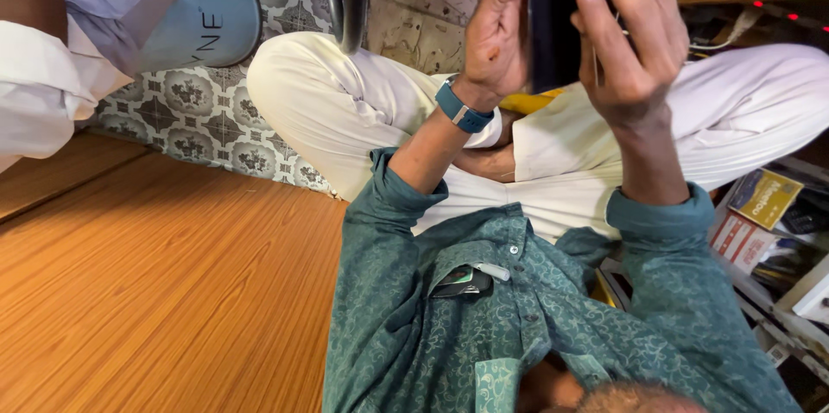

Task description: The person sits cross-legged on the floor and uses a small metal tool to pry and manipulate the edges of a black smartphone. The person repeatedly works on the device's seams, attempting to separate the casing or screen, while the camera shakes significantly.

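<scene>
Head view: green shirt point(553, 327) nearest, then cross-legged white trousers point(345, 102) — beyond, one dark phone-like slab point(553, 16) upright between two hands, left hand point(496, 33) and right hand point(630, 33) both gripping its edges.

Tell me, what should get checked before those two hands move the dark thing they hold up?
1. Left hand on the dark flat object: ok, its fingers press the left edge.
2. Right hand holding too: ok, its fingers wrap the right side.
3. Whole object in view: not ok, the picture edge cuts off its top.
4. What the object is: cannot tell.
5. Something soft underneath: ok, the lap in white trousers lies below.
</scene>
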